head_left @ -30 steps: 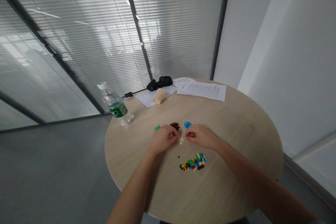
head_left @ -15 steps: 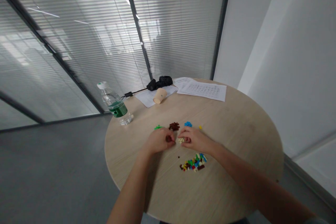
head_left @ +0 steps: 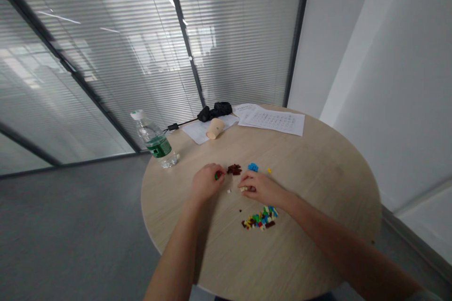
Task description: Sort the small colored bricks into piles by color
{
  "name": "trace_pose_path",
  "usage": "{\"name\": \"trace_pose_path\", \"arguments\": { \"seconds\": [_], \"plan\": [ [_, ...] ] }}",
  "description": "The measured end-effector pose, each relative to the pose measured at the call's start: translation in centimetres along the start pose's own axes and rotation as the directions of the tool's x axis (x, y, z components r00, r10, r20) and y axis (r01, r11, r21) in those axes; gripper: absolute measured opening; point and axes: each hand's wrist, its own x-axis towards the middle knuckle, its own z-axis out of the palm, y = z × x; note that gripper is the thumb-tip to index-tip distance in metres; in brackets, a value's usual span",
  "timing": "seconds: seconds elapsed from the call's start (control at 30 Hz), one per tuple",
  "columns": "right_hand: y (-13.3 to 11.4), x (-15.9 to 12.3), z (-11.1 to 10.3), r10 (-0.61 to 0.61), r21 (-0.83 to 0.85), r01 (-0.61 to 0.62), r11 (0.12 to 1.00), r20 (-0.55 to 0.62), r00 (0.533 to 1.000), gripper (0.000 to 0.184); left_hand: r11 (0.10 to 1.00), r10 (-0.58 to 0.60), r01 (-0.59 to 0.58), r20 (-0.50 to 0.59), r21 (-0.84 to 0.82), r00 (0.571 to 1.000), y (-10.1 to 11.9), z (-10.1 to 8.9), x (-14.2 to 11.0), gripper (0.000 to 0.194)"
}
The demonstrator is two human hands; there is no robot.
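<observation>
On the round wooden table [head_left: 318, 183], my left hand [head_left: 205, 181] is curled, its fingertips pinched at a small red piece right by the green bricks [head_left: 216, 175]. My right hand [head_left: 260, 187] rests with fingers bent over the cream bricks [head_left: 243, 189]. A brown pile [head_left: 234, 169], a blue pile [head_left: 253, 167] and a single yellow piece [head_left: 269, 170] lie just beyond the hands. One cream piece [head_left: 229, 191] lies loose between them. A mixed heap of coloured bricks [head_left: 260, 219] lies nearer to me, under my right wrist.
A water bottle [head_left: 154, 141] stands at the table's left edge. At the far side lie a tipped paper cup [head_left: 214, 128], printed sheets [head_left: 273, 121] and a black bundle with a cable [head_left: 213, 110]. Glass walls with blinds rise behind the table.
My left hand has moved left and away from the middle, over to the green bricks. My right hand has shifted slightly left onto the cream bricks, uncovering the yellow piece.
</observation>
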Motion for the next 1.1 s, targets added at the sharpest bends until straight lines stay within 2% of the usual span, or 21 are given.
{"name": "trace_pose_path", "arguments": {
  "seconds": [0.1,0.17,0.23,0.33,0.43,0.53,0.67,0.77,0.83,0.93,1.1],
  "plan": [
    [0.0,0.0,-0.8,0.044,0.029,-0.044,0.999,-0.01,0.999,0.015,0.991,-0.135,0.136,-0.037,0.02,0.99,-0.2,-0.2,0.0,0.014],
    [-0.1,-0.2,-1.9,0.12,0.049,-0.12,0.992,-0.006,0.993,0.013,0.981,-0.193,0.193,-0.004,0.034,0.981,-0.3,-0.3,0.0,0.012],
    [0.0,-0.4,-3.2,0.199,0.078,-0.202,0.976,0.049,0.979,0.011,0.981,-0.193,0.191,0.057,0.043,0.98,-0.4,-0.3,-0.1,0.008],
    [0.4,-1.1,-4.9,0.276,0.155,-0.318,0.935,0.244,0.93,0.012,0.988,-0.153,0.149,0.108,0.039,0.982,-0.6,0.0,0.0,0.005],
    [0.8,-1.6,-5.6,0.279,0.152,-0.382,0.911,0.454,0.846,0.015,0.991,-0.135,0.133,0.109,0.024,0.985,-0.8,0.3,0.1,0.007],
    [0.9,-1.8,-5.7,0.264,0.139,-0.404,0.904,0.564,0.783,0.019,0.99,-0.139,0.138,0.089,0.019,0.986,-0.9,0.5,0.1,0.007],
    [0.8,-1.6,-5.5,0.217,0.137,-0.354,0.925,0.574,0.789,0.02,0.992,-0.126,0.126,-0.01,0.017,0.992,-0.8,0.4,0.1,0.009],
    [0.8,-1.6,-5.4,0.21,0.138,-0.343,0.929,0.567,0.797,0.019,0.997,-0.07,0.071,-0.125,0.005,0.99,-0.7,0.8,0.1,0.016],
    [0.9,-1.7,-5.4,0.217,0.137,-0.348,0.928,0.561,0.799,0.018,1.0,-0.023,0.022,-0.159,-0.007,0.987,-0.8,1.3,0.2,0.02],
    [0.9,-1.7,-5.4,0.233,0.134,-0.363,0.922,0.555,0.798,0.015,1.0,0.016,-0.018,-0.14,-0.014,0.99,-0.9,2.1,0.4,0.021],
    [0.8,-1.7,-5.2,0.245,0.133,-0.371,0.919,0.545,0.802,0.013,1.0,0.01,-0.009,-0.082,0.008,0.997,-0.9,2.4,0.6,0.016]
  ]
}}
